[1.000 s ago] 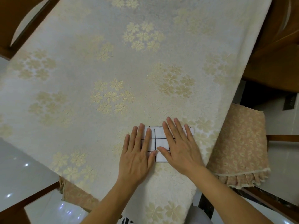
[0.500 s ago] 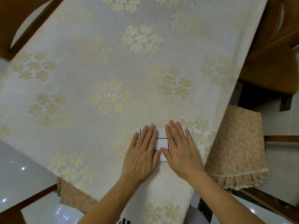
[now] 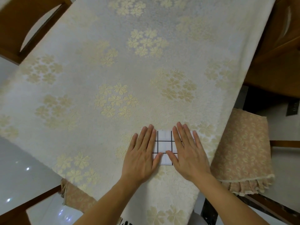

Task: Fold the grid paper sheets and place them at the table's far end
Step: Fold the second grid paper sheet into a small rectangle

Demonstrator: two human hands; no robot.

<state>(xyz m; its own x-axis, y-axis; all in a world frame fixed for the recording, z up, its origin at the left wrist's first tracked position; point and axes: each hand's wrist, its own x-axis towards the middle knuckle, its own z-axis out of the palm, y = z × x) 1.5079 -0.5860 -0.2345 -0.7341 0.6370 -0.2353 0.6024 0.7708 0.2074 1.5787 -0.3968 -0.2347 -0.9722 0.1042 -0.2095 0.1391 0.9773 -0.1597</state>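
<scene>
A cream tablecloth (image 3: 113, 70) with gold clover clusters is covering the table and filling most of the view, its near edge hanging down toward the person. Wooden chairs (image 3: 279, 51) are standing at the sides, and one on the right is wearing a tan patterned seat cover (image 3: 243, 153) with a frilled hem. Near the cloth's near right part, the left hand (image 3: 141, 156) and the right hand (image 3: 186, 153) are lying flat, fingers straight and together, gripping nothing and pressing down on the folded grid paper (image 3: 164, 146). The small white paper with black lines is showing between the two hands, its ends lying under the palms, thumbs nearly meeting on its near edge.
</scene>
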